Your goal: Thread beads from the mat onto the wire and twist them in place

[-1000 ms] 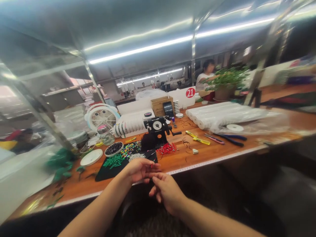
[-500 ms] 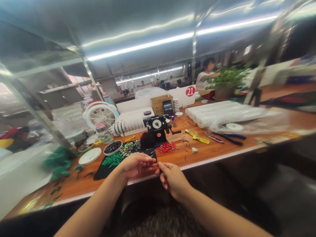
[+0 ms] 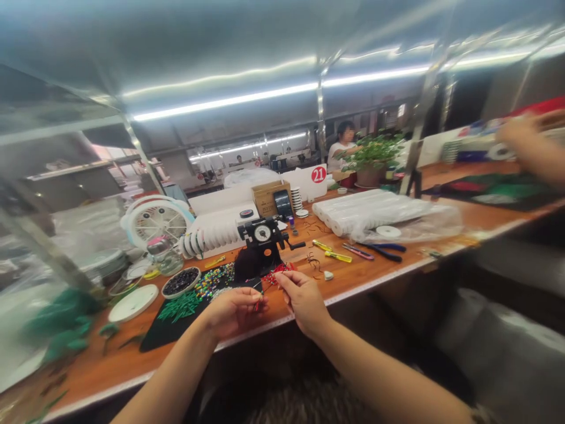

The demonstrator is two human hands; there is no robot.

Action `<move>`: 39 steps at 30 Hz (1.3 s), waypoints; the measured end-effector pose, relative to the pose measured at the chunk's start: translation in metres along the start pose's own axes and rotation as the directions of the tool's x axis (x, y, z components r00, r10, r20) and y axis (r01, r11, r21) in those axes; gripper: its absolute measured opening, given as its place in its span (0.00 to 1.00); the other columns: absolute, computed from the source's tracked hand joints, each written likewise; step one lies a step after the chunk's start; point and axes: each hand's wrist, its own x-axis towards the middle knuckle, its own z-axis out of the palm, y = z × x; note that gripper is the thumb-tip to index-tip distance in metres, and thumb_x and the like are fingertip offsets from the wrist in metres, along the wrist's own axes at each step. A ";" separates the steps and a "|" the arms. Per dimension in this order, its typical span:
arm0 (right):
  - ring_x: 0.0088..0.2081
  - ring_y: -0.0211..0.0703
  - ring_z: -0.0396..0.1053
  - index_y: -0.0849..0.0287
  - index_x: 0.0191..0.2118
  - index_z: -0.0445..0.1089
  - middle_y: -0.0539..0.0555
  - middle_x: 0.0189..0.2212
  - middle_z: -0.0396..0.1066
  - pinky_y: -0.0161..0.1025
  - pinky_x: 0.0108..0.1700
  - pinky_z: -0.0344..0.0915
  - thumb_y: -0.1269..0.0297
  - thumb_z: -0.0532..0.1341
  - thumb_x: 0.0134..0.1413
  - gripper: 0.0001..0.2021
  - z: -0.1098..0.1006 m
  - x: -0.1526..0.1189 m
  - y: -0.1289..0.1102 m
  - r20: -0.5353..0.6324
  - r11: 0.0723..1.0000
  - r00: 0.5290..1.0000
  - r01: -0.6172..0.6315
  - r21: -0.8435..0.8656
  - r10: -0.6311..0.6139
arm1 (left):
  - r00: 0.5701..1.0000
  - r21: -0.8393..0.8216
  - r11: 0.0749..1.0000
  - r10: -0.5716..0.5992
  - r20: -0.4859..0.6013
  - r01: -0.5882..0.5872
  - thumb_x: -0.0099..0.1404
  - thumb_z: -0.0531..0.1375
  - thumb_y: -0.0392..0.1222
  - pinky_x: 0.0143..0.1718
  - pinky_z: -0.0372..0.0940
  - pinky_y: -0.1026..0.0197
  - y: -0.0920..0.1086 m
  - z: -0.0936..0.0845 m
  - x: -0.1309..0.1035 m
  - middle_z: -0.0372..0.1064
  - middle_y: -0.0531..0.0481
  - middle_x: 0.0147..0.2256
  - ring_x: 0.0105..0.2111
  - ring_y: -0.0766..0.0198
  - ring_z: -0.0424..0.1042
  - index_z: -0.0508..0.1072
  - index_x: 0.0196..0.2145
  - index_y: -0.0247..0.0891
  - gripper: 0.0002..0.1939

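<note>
My left hand (image 3: 229, 313) is closed in a pinch on a small red piece (image 3: 257, 304) at the table's front edge. To its right, my right hand (image 3: 304, 299) pinches the end of a thin dark strand (image 3: 266, 287) that stretches toward my left fingers. Just beyond the hands lie red pieces (image 3: 282, 270) in a loose pile, a black hand-crank machine (image 3: 263, 234) with a round dial, mixed coloured beads (image 3: 215, 279) and thin green pieces (image 3: 179, 306) on a black mat (image 3: 152, 337). The exact kind of the small red piece is too small to tell.
A bowl of dark beads (image 3: 180, 282), a white lid (image 3: 133, 302) and a fan (image 3: 154, 222) stand left. Rightward lie yellow-handled tools (image 3: 338, 256), pliers (image 3: 384, 253) and wrapped white rolls (image 3: 375, 211). Another person's arm (image 3: 529, 141) reaches in at far right.
My hands have moved apart, the right one rising, and the strand between them now shows. The view has shifted right, and another person's arm has appeared at the right edge.
</note>
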 end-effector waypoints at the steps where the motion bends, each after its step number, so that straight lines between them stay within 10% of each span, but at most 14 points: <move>1: 0.11 0.26 0.46 0.62 0.26 0.67 0.41 0.09 0.53 0.26 0.11 0.42 0.55 0.63 0.44 0.14 0.000 0.000 -0.002 0.003 1.000 1.000 0.000 -0.004 0.000 | 1.000 0.005 1.000 0.010 -0.006 -0.010 0.50 0.65 0.30 0.35 0.63 0.64 0.001 0.001 0.000 0.72 0.41 0.29 0.31 0.60 0.71 0.73 0.24 0.29 0.04; 26: 0.12 0.25 0.44 0.63 0.25 0.67 0.41 0.12 0.55 0.27 0.12 0.37 0.56 0.66 0.37 0.15 -0.007 0.003 -0.003 -0.032 0.997 0.999 -0.029 0.074 0.031 | 0.996 -0.017 0.999 0.028 -0.085 -0.030 0.52 0.62 0.29 0.34 0.65 0.64 -0.002 0.013 -0.002 0.73 0.41 0.28 0.30 0.59 0.72 0.73 0.26 0.28 0.01; 34: 0.09 0.27 0.49 0.62 0.31 0.64 0.42 0.09 0.59 0.26 0.10 0.44 0.53 0.61 0.44 0.16 -0.016 -0.022 0.013 0.087 0.956 0.983 -0.132 -0.264 0.159 | 0.982 -0.144 0.987 0.040 -0.187 -0.067 0.52 0.58 0.23 0.41 0.66 0.61 -0.007 0.020 -0.004 0.73 0.39 0.29 0.34 0.57 0.72 0.73 0.23 0.27 0.06; 39: 0.10 0.28 0.53 0.66 0.38 0.66 0.46 0.12 0.65 0.25 0.11 0.46 0.54 0.61 0.44 0.20 -0.001 -0.041 0.026 0.201 0.954 0.938 -0.253 -0.161 0.282 | 0.983 -0.141 0.990 -0.046 -0.179 0.021 0.51 0.57 0.24 0.33 0.67 0.62 -0.008 0.026 -0.003 0.73 0.41 0.28 0.29 0.61 0.72 0.73 0.22 0.28 0.06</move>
